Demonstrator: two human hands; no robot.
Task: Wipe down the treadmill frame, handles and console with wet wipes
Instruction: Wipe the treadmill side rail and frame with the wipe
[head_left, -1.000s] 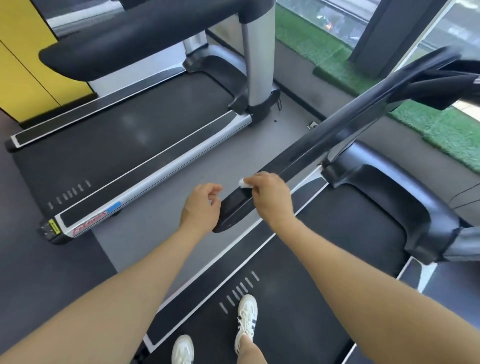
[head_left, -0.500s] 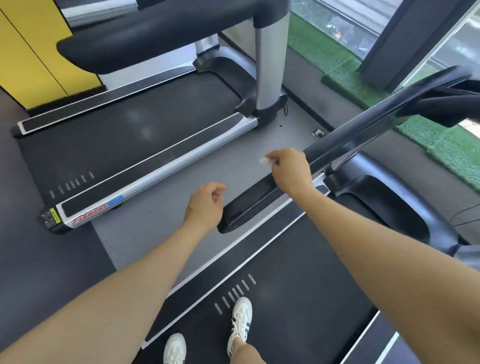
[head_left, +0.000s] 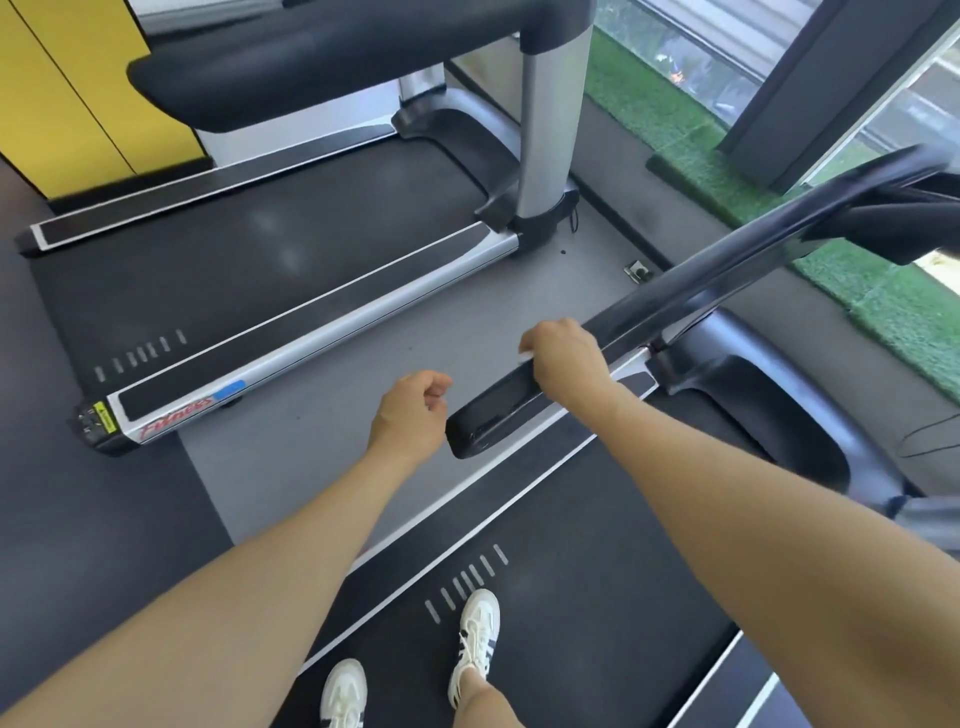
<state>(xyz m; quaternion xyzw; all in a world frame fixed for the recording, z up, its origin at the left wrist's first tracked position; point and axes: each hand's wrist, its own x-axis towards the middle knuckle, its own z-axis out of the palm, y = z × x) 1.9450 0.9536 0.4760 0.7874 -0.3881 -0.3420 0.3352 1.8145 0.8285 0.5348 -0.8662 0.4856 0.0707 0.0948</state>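
Slid back down the glossy black handrail (head_left: 691, 301), right hand (head_left: 566, 358) pinches white wipe (head_left: 525, 356); left hand (head_left: 410, 410) fisted.

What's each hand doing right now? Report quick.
Left hand: fingers curled, holding nothing, beside the handrail.
Right hand: gripping a wet wipe against the handrail.

Wearing white lace-up sneakers (head_left: 475, 642) with dark side stripes, showing at 6 o'clock; going sleeveless, both forearms bare, wrists carrying no watch or band.
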